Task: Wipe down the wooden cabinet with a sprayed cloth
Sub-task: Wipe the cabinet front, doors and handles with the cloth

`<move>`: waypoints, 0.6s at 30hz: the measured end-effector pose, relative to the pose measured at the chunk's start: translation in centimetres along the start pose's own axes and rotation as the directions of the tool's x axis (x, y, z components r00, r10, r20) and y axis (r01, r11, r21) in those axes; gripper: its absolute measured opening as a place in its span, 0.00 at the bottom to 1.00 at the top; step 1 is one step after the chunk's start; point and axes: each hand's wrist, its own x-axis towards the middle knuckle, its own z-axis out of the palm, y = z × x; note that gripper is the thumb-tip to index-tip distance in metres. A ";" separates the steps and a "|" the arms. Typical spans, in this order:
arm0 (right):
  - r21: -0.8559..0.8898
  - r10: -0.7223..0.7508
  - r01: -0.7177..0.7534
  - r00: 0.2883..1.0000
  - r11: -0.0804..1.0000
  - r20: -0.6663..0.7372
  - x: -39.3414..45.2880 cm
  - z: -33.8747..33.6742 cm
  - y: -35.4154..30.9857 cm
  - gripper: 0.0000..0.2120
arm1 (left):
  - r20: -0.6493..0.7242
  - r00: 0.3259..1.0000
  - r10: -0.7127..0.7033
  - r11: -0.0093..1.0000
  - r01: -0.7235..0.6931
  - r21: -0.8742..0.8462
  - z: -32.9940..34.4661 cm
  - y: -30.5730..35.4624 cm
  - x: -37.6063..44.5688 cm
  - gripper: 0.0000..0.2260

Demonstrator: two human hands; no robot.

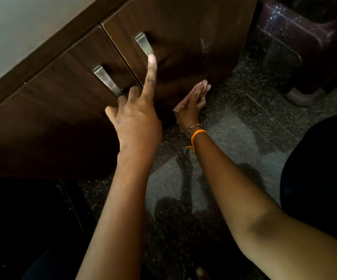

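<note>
A dark wooden cabinet [66,81] with two doors fills the upper left, each door with a metal handle [107,79]. My left hand [137,116] is against the doors near their meeting edge, its index finger stretched straight up beside the right door's handle [144,44]; the other fingers curl near the left handle. My right hand [192,110] presses a pink checked cloth [192,91] against the bottom corner of the right door, close to the floor. An orange thread and a bead bracelet circle the right wrist.
A speckled dark granite floor [244,118] spreads below the cabinet. A maroon plastic chair or stool [309,37] stands at the upper right, close to the cabinet's side. My dark-clothed knee [325,168] is at the right edge.
</note>
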 end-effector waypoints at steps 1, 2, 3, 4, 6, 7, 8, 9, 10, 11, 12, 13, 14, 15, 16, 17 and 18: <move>0.058 0.093 -0.097 0.994 0.994 0.059 0.0 0.0 0.6 0.23 | -0.003 1.000 -0.001 1.000 0.001 -0.008 0.0 0.1 0.0 0.43; 0.073 0.212 -0.222 0.969 0.972 0.124 -0.1 0.1 1.0 0.25 | -0.002 1.000 -0.004 1.000 0.004 -0.020 0.0 0.1 0.1 0.43; 0.056 0.308 -0.319 0.940 0.946 0.148 -0.4 0.0 1.0 0.27 | 0.002 1.000 -0.008 0.999 0.008 -0.032 0.0 0.3 0.1 0.43; 0.042 0.381 -0.391 0.911 0.919 0.160 -0.3 0.2 1.1 0.28 | 0.006 1.000 -0.010 0.999 0.010 -0.037 0.0 0.3 0.1 0.43; 0.020 0.363 -0.369 0.921 0.929 0.143 -0.4 -0.3 -0.8 0.26 | 0.014 1.000 -0.006 1.000 0.007 -0.030 0.1 0.4 0.1 0.44; -0.001 0.238 -0.239 0.966 0.971 0.106 -0.5 -0.6 -1.8 0.27 | 0.018 1.000 -0.005 1.000 0.006 -0.023 0.1 0.4 0.0 0.44; -0.004 0.082 -0.082 0.993 0.997 0.082 -0.7 -0.7 -3.2 0.29 | 0.021 1.000 -0.006 1.000 0.006 -0.019 0.1 0.4 0.0 0.44; 0.014 -0.052 0.052 0.998 0.999 0.035 -1.2 -0.8 -5.1 0.29 | 0.021 1.000 -0.008 1.000 0.009 -0.019 0.1 0.5 0.0 0.44; 0.019 -0.197 0.197 0.980 0.980 -0.018 -1.8 -0.5 -6.8 0.29 | 0.020 1.000 -0.013 1.000 0.013 -0.018 0.0 0.4 0.1 0.44; 0.029 -0.318 0.320 0.947 0.947 -0.048 -2.0 -0.2 -8.3 0.27 | 0.018 1.000 -0.016 1.000 0.016 -0.015 0.0 0.4 0.1 0.44; 0.052 -0.397 0.400 0.916 0.915 -0.063 -2.0 0.3 -9.1 0.26 | 0.018 1.000 -0.015 1.000 0.015 -0.009 0.0 0.3 0.1 0.44; 0.065 -0.435 0.439 0.898 0.896 -0.067 -1.9 0.6 -9.7 0.25 | 0.016 1.000 -0.011 1.000 0.012 -0.001 -0.1 0.3 0.1 0.44; 0.074 -0.440 0.446 0.894 0.892 -0.091 -1.7 0.6 -10.0 0.25 | 0.018 1.000 -0.007 1.000 0.007 0.006 -0.1 0.2 0.2 0.43; 0.068 -0.413 0.422 0.904 0.904 -0.113 -1.3 0.4 -9.7 0.25 | 0.029 1.000 -0.008 1.000 0.007 0.016 -0.2 0.3 0.3 0.43; 0.054 -0.370 0.378 0.921 0.924 -0.124 -0.7 0.1 -8.9 0.26 | 0.045 0.999 -0.013 1.000 0.012 0.029 -0.2 0.3 0.3 0.43; 0.037 -0.303 0.308 0.948 0.951 -0.102 0.0 -0.3 -7.8 0.27 | 0.056 0.998 -0.021 0.999 0.019 0.042 -0.1 0.4 0.4 0.42; 0.001 -0.224 0.225 0.972 0.974 -0.063 0.7 -0.5 -6.4 0.28 | 0.056 0.998 -0.029 0.998 0.026 0.050 0.0 0.5 0.5 0.42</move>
